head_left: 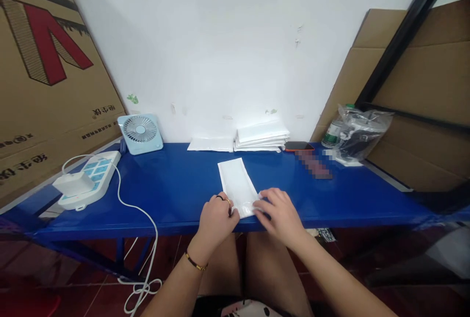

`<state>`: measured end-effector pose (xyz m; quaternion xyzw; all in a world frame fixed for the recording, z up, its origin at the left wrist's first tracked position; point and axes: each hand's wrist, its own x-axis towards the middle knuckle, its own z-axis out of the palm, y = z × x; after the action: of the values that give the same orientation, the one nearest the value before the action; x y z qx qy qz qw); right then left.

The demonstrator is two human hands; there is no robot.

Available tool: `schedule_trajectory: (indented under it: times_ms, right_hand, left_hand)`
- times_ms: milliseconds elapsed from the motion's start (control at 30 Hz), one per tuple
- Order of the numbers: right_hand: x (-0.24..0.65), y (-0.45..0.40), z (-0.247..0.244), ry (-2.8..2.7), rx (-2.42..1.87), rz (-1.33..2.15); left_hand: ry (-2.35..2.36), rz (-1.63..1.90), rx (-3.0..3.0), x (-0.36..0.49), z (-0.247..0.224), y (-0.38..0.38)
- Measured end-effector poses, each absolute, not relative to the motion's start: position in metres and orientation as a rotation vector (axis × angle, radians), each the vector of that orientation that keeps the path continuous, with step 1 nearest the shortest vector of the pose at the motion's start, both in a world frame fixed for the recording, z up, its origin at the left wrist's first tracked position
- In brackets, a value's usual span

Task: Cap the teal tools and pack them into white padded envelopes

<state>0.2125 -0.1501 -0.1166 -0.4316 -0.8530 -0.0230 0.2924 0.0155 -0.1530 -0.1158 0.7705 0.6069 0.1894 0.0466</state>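
Observation:
A flat white envelope [237, 180] lies on the blue table in front of me, slightly slanted, with a shiny clear strip along its near end. My left hand [217, 216] is closed at the near left corner, fingers curled under and thumb against the edge. It wears a ring, and a bracelet circles the wrist. At the near right corner, my right hand [277, 214] grips the edge between its bent fingertips and thumb. Behind, against the wall, a stack of similar white envelopes [261, 134] stands beside a lower white pile [211, 144].
A light-blue fan [141, 133] and a white power strip [99, 177] with a trailing cable [141, 209] occupy the left. To the right are a phone [299, 146], a bottle [332, 133] and a clear plastic bag [362, 135]. Cardboard [44, 86] flanks the table [176, 180].

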Motion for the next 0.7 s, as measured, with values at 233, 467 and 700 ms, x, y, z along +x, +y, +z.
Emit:
schedule_trajectory:
  times_ms: [233, 467, 700]
  right_hand:
    - [0.187, -0.159, -0.115, -2.476, -1.157, -0.112]
    - [0.166, -0.149, -0.097, -2.533, -1.272, -0.302]
    - [0.171, -0.102, -0.041, -2.499, -1.06, -0.333]
  left_hand:
    - [1.865, 0.603, 2.242, 0.013, -0.114, -0.145]
    - [1.55, 0.558, 1.799, -0.009, -0.109, -0.105]
    - [1.252, 1.195, 1.446, -0.028, -0.11, -0.112]
